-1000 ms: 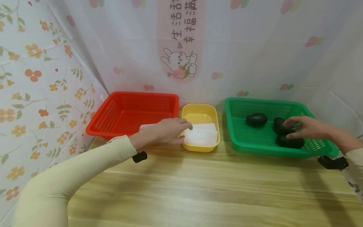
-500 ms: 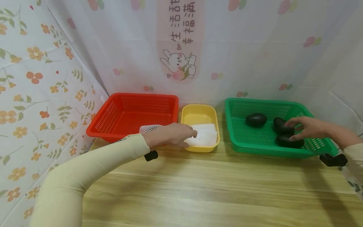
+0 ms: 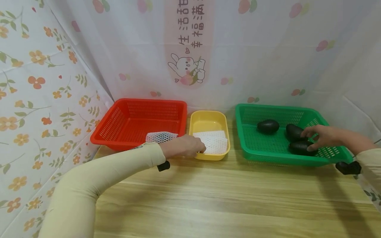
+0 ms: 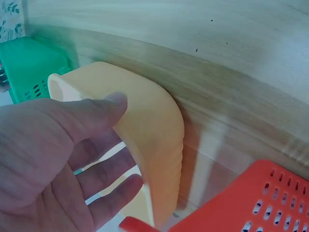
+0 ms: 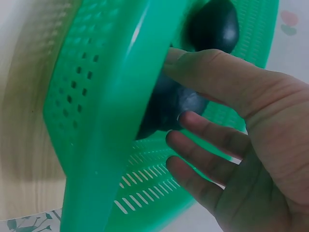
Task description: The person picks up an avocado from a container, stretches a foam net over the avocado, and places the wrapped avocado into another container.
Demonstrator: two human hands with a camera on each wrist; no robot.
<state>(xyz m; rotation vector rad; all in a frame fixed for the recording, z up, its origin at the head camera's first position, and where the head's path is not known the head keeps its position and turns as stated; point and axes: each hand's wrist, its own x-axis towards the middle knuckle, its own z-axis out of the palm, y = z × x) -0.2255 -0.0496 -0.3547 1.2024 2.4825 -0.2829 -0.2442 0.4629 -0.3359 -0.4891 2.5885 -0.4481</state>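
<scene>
In the head view, my left hand (image 3: pixel 187 147) reaches over the front left corner of the yellow box (image 3: pixel 208 115), fingers bent down. White foam net sleeves (image 3: pixel 212 140) lie inside the box. The left wrist view has the thumb across the yellow box's outer wall (image 4: pixel 154 116) and the other fingers on its inner side; I cannot tell whether they hold anything. My right hand (image 3: pixel 322 135) is over the green basket (image 3: pixel 268 158), thumb and fingers apart around dark avocados (image 3: pixel 300 148). In the right wrist view, fingertips are right at one avocado (image 5: pixel 176 99).
Another avocado (image 3: pixel 268 126) lies farther left in the green basket. A red basket (image 3: pixel 143 110) stands left of the yellow box, with a white net sleeve (image 3: pixel 160 137) at its front right, dark showing through the mesh. The wooden table (image 3: pixel 214 198) extends in front; a printed curtain (image 3: pixel 268 59) hangs behind.
My left hand has moved right to the yellow box's corner, and its fingers have bent downward. My right hand has shifted only slightly, staying over the avocados.
</scene>
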